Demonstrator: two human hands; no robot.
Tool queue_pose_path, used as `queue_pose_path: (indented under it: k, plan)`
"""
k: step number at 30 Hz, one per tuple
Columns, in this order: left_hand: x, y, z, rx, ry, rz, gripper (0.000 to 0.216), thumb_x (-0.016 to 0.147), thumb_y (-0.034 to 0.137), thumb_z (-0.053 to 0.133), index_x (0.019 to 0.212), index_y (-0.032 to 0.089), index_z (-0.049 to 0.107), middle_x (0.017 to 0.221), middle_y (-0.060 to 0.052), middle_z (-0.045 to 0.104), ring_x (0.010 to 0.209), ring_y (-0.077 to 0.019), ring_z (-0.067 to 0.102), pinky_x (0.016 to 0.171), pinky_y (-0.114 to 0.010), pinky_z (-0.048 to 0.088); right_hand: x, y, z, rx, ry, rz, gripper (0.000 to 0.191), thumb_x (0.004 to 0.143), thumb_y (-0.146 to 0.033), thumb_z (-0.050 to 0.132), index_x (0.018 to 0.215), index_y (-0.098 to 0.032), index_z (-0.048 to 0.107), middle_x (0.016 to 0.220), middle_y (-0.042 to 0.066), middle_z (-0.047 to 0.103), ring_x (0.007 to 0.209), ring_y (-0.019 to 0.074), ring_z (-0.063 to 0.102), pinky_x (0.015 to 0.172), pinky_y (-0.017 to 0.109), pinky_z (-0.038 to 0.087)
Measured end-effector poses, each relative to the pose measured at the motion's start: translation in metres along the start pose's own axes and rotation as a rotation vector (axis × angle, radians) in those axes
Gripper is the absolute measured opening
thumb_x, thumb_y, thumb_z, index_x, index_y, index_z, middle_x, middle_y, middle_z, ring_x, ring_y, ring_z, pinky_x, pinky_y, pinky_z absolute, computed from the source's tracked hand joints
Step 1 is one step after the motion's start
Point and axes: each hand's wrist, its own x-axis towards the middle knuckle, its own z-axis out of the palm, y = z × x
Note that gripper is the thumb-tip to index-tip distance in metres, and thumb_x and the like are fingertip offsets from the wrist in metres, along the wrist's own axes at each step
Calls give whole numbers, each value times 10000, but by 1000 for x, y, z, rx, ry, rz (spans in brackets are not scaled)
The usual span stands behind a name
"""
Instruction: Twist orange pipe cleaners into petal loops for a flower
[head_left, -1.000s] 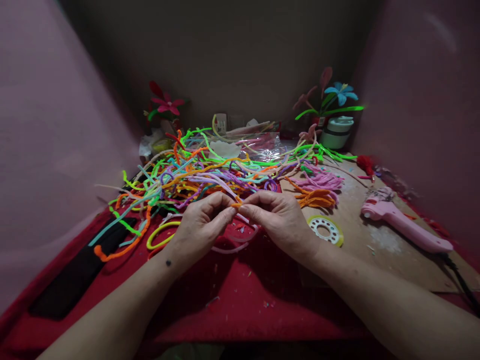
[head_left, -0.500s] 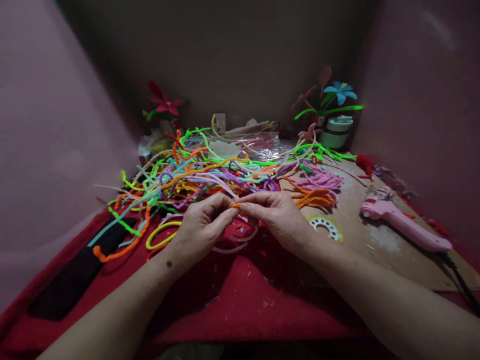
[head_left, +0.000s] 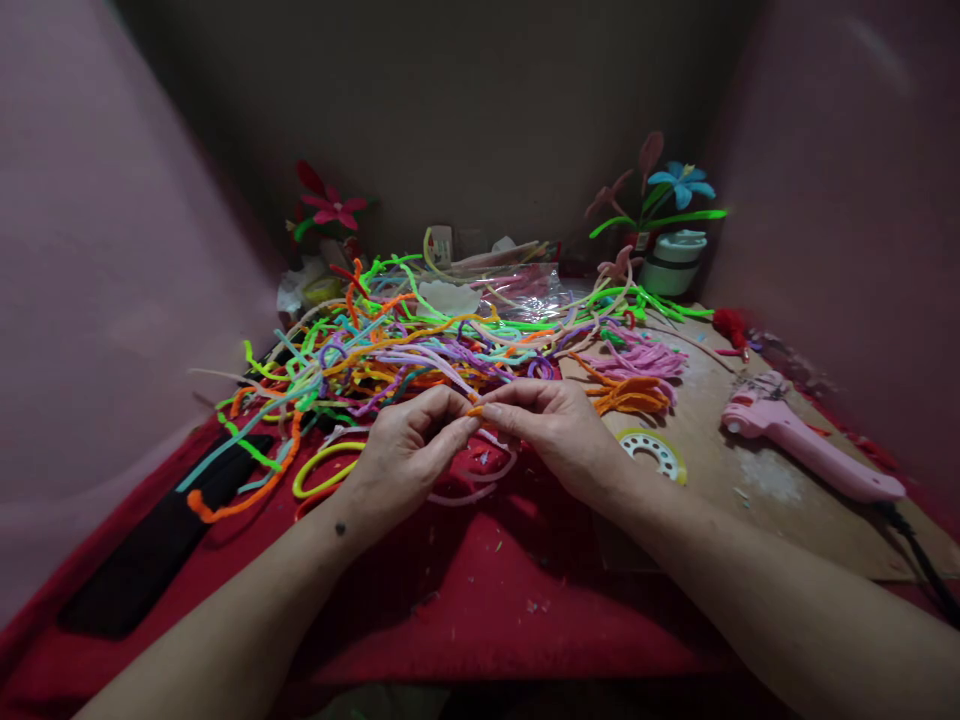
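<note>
My left hand [head_left: 409, 445] and right hand [head_left: 562, 435] each pinch one side of a small orange piece [head_left: 474, 411] between thumb and fingers, above the desk [head_left: 510, 610] and just before the heap of fuzzy sticks [head_left: 420, 350], probably because something so slight needs fingertip control. The pink glue gun [head_left: 817, 450] lies on the board [head_left: 697, 530], likely to stay clear of them. The piece looks bright and short, its ends hidden by my fingertips.

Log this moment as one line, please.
left hand: pinching small orange piece | right hand: pinching same piece | beyond: tangled fuzzy stems | on board: tape roll, pink corded tool
</note>
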Motion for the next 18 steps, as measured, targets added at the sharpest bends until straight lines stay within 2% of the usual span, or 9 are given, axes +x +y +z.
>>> queue_pose_path:
  k: [18]
  plan:
    - [0, 0, 0, 6, -4, -8, 154, 793, 276, 540, 740, 132, 553, 606, 37, 471, 494, -55, 355, 434, -176, 275, 0, -1, 0, 46, 34, -17, 93, 626, -211, 706, 696, -152, 693, 645, -8, 642, 587, 91, 525, 603, 245, 413]
